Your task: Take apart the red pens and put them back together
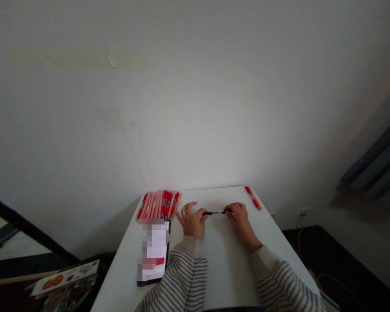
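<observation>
A thin black pen (210, 213) lies level between my two hands, just above or on the white table; I cannot tell which. Its middle is a pale, narrow stretch with dark parts on either side. My left hand (194, 221) pinches the left end between thumb and forefinger, its other fingers spread. At the right end, my right hand (239, 219) grips the dark tip with its fingers closed. Left of my left hand, several red and pink pens (156, 204) lie side by side in a row.
A phone (165, 260) with a lit, partly blurred screen lies on the white table (227, 268), beside my left sleeve. One red pen (253, 198) rests near the table's far right edge. The wall (195, 108) stands directly behind the table.
</observation>
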`<state>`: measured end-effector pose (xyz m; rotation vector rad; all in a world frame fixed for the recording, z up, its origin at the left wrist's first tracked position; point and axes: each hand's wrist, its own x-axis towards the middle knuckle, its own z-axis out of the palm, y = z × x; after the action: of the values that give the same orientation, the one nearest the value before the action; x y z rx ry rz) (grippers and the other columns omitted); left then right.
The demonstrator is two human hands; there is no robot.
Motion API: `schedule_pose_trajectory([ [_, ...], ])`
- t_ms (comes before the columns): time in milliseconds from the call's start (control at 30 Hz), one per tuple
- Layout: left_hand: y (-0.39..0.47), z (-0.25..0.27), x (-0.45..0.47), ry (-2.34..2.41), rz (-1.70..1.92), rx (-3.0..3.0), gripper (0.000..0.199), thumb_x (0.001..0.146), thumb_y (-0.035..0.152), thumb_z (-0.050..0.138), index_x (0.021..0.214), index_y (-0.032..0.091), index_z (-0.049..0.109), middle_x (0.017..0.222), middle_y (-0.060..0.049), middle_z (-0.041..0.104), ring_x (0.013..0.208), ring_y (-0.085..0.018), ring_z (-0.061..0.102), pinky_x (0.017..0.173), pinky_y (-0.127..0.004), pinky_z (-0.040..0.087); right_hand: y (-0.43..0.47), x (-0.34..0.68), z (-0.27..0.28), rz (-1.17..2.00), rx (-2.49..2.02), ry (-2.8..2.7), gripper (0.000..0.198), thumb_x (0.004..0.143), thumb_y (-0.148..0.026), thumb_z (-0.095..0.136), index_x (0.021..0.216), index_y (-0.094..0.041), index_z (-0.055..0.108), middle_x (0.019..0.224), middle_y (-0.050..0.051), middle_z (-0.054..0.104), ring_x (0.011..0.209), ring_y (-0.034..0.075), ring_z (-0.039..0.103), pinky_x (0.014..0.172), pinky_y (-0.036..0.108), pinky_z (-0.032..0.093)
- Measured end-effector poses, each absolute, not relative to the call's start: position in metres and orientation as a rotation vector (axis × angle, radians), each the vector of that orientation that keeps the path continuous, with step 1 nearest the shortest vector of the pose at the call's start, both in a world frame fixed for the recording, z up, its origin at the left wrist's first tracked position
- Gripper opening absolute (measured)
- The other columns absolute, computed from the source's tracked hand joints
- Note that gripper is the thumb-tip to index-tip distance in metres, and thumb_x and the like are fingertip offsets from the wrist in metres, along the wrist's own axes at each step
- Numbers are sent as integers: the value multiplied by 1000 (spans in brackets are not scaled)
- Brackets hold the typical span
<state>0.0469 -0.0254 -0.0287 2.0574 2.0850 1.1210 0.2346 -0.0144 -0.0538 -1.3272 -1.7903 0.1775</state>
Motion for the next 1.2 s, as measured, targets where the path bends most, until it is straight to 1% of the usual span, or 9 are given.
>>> schedule_pose_trajectory([
  [233, -25, -30, 47, 2085, 1160, 2064, 9, 72, 30, 70, 77, 37, 72, 118, 0, 58, 117, -25, 42, 106, -55, 17, -12, 235, -57, 127, -1390, -1796, 27, 93, -36, 39, 87, -23, 63, 90, 6, 63, 96, 23, 47, 88, 40, 39],
  [333, -24, -30, 45, 2089, 1158, 2069, 9, 73, 31, 69, 78, 37, 73, 117, 0, 59, 116, -25, 43, 105, -54, 19, -12, 235, -58, 102, -1409, -1812, 31, 94, -37, 37, 87, -24, 64, 91, 6, 63, 95, 23, 48, 86, 39, 39],
  [400, -24, -30, 43, 2088, 1149, 2074, 9, 74, 34, 67, 80, 37, 73, 118, -1, 59, 116, -25, 43, 104, -54, 21, -13, 235, -57, 110, -1401, -1843, 30, 94, -37, 37, 91, -25, 64, 94, 5, 63, 95, 22, 49, 86, 38, 40],
  [500, -24, -30, 42, 2087, 1148, 2074, 9, 75, 36, 66, 81, 37, 73, 118, -1, 59, 117, -26, 43, 103, -54, 22, -15, 235, -56, 122, -1373, -1876, 23, 90, -35, 46, 103, -27, 62, 99, 5, 61, 98, 22, 50, 89, 39, 40],
  [600, -24, -30, 43, 2086, 1147, 2070, 10, 75, 35, 65, 81, 36, 73, 118, -1, 58, 116, -26, 43, 103, -53, 22, -16, 235, -57, 116, -1367, -1852, 26, 85, -28, 52, 110, -26, 58, 102, 5, 61, 100, 22, 50, 90, 40, 40],
  [700, -24, -31, 44, 2104, 1161, 2059, 9, 74, 33, 67, 80, 36, 73, 117, -1, 59, 115, -26, 43, 104, -54, 20, -14, 236, -58, 108, -1362, -1827, 20, 84, -22, 52, 102, -24, 59, 99, 5, 62, 98, 22, 50, 88, 39, 40],
  [800, -23, -33, 44, 2101, 1180, 2062, 10, 72, 32, 69, 80, 37, 73, 116, 0, 59, 114, -25, 43, 105, -54, 20, -11, 237, -60, 113, -1341, -1826, 15, 84, -21, 51, 97, -23, 59, 96, 5, 62, 96, 22, 50, 87, 38, 41],
  [1033, -21, -36, 44, 2087, 1207, 2049, 11, 70, 29, 71, 78, 37, 73, 116, -1, 59, 115, -25, 43, 105, -55, 18, -10, 237, -61, 116, -1352, -1808, 16, 88, -26, 48, 96, -25, 61, 94, 5, 62, 95, 23, 48, 86, 39, 39],
  [1200, -22, -34, 45, 2085, 1198, 2053, 11, 70, 29, 70, 78, 36, 73, 116, -1, 58, 115, -25, 43, 105, -54, 18, -11, 237, -59, 144, -1369, -1808, 22, 91, -34, 45, 95, -25, 64, 88, 5, 64, 93, 22, 49, 86, 39, 38],
])
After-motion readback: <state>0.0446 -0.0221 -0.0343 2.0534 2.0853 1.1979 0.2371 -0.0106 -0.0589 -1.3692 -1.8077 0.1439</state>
